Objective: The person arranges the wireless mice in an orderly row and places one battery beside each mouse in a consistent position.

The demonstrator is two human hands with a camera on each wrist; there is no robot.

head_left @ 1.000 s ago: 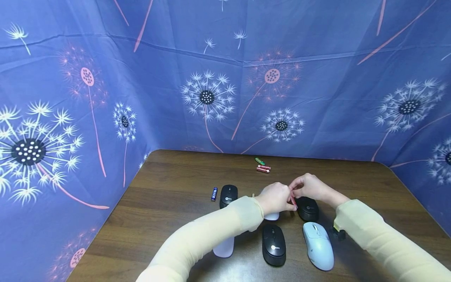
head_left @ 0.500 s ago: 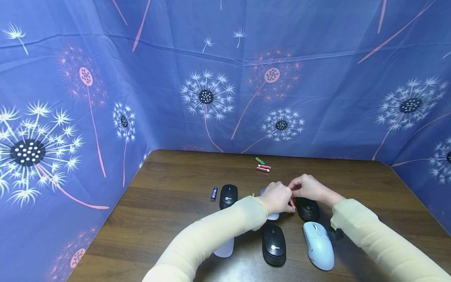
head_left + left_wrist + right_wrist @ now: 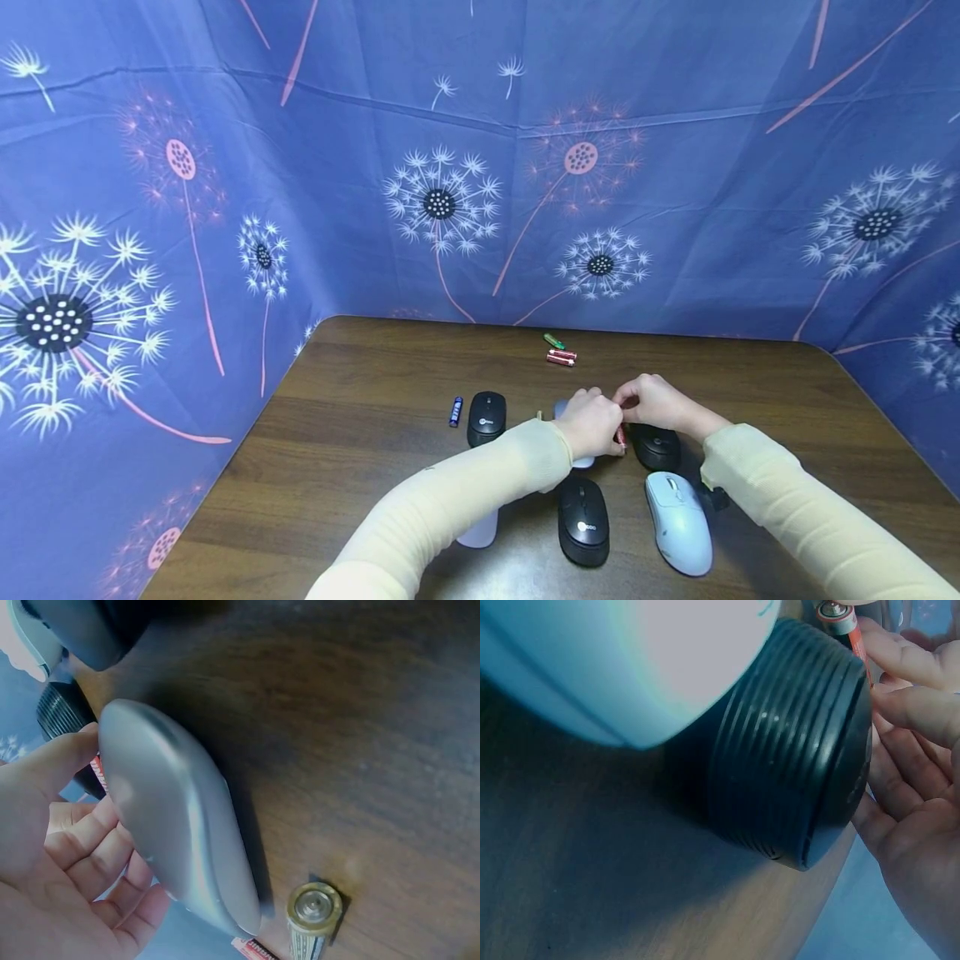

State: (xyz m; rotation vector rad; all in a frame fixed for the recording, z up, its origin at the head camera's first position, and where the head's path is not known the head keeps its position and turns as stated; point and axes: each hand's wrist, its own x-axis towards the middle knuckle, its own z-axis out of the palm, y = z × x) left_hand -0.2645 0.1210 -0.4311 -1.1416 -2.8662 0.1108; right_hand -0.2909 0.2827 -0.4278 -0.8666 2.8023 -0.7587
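Barely shifted over the last second, the left hand point(image 3: 590, 423) and right hand point(image 3: 657, 402) still pinch a red battery point(image 3: 620, 437) just left of a black mouse point(image 3: 658, 450), right of the frame's centre, so its handling seems unfinished.

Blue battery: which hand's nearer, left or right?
Left. The left hand is right of the blue battery, with a black mouse between; the right hand is farther right, past the left.

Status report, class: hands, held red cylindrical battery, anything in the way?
Left hand, right hand: pinching red cylindrical battery. Rounded black plastic mouse close by right hand.
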